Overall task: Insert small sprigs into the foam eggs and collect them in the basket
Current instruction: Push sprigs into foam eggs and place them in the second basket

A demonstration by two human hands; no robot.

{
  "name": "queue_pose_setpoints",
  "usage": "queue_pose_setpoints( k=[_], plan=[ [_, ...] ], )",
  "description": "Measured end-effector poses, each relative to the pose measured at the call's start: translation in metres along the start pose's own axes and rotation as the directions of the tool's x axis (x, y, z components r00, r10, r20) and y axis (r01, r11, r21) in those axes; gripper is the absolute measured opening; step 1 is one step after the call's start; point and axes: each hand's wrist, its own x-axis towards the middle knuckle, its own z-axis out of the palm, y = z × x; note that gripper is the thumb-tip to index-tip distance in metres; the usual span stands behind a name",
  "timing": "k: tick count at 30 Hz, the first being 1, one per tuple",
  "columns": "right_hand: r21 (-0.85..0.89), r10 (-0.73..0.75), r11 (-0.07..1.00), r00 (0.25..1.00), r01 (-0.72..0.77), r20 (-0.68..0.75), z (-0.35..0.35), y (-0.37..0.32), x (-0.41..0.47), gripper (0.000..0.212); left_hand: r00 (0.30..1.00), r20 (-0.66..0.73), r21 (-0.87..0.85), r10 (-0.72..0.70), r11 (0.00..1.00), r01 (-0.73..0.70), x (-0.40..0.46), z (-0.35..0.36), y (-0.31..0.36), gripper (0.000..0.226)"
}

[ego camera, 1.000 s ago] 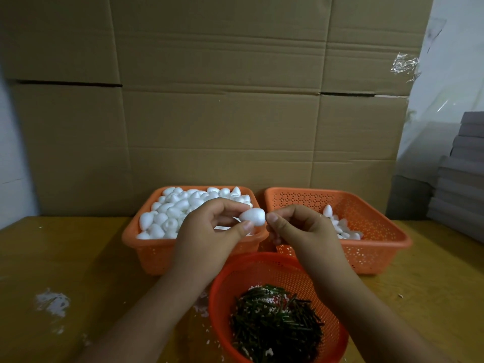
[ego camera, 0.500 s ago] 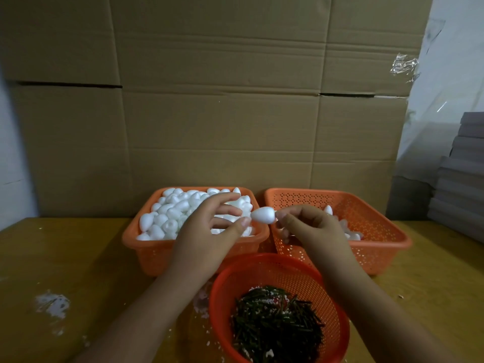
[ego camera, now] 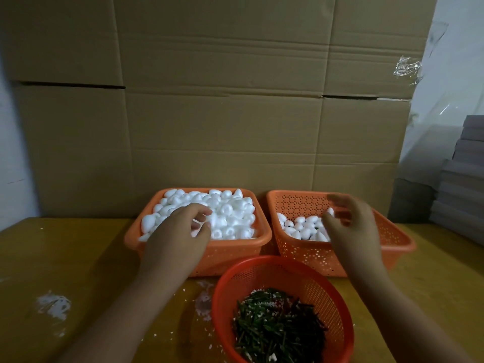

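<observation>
Fingers [ego camera: 201,218] of the left hand [ego camera: 178,239] curl loosely among the eggs [ego camera: 230,213].
Right hand [ego camera: 351,229], blurred, fingers spread over the basket [ego camera: 392,239].

L hand [ego camera: 180,239] bare, no glove | R hand [ego camera: 352,231] bare | forearms bare, no sleeves/jewelry seen

head-worn view, looking forward and down, close over table [ego camera: 65,258]

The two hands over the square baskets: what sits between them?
In the head view, between the left hand and right hand lie heaped foam eggs and the two baskets' adjoining rims.
</observation>
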Motion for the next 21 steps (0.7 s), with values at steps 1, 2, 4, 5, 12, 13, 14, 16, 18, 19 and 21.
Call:
queue_pose_setpoints(
  k=[1,2,4,5,12,13,14,16,18,19,21],
  plan=[
    [0.017,-0.048,0.999,0.996,0.047,0.079,0.004,-0.006,-0.005,0.024,0.999,0.004,0.083,0.037,0.996,-0.038,0.000,-0.001,-0.002,0.017],
    [0.027,-0.081,0.997,0.980,0.078,0.181,0.007,-0.013,-0.012,0.023,0.997,0.007,0.163,0.078,0.984,-0.078,0.000,-0.001,-0.004,0.017],
    [0.014,-0.143,0.988,0.885,0.153,0.443,0.012,-0.027,-0.025,0.018,0.990,0.031,0.271,0.136,0.953,-0.139,0.000,-0.001,-0.007,0.020],
    [0.002,-0.168,0.979,0.799,0.204,0.578,0.015,-0.033,-0.031,0.015,0.990,0.047,0.286,0.136,0.947,-0.144,0.000,-0.001,-0.007,0.021],
    [-0.049,-0.172,0.842,0.354,0.537,0.919,0.025,-0.043,-0.063,0.027,0.994,0.000,0.406,0.108,0.909,-0.098,0.000,-0.004,-0.010,0.039],
    [-0.060,-0.154,0.842,0.346,0.537,0.926,0.025,-0.042,-0.065,0.027,0.996,0.000,0.432,0.084,0.899,-0.076,0.001,-0.005,-0.011,0.042],
    [-0.068,-0.142,0.843,0.343,0.533,0.928,0.026,-0.041,-0.066,0.027,0.999,0.009,0.451,0.053,0.891,-0.052,0.002,-0.006,-0.012,0.045],
    [-0.074,-0.135,0.849,0.351,0.523,0.927,0.028,-0.040,-0.067,0.027,0.999,0.051,0.446,-0.013,0.895,-0.011,0.004,-0.007,-0.013,0.045],
    [-0.075,-0.138,0.849,0.356,0.524,0.924,0.030,-0.038,-0.068,0.026,0.995,0.087,0.440,-0.050,0.898,0.006,0.003,-0.006,-0.013,0.039],
    [-0.076,-0.139,0.848,0.357,0.525,0.924,0.031,-0.038,-0.068,0.026,0.994,0.094,0.457,-0.049,0.889,0.001,0.002,-0.005,-0.012,0.037],
    [-0.075,-0.138,0.850,0.358,0.522,0.924,0.031,-0.037,-0.068,0.027,0.996,0.088,0.485,-0.031,0.875,-0.015,0.002,-0.005,-0.013,0.031]
  ],
)
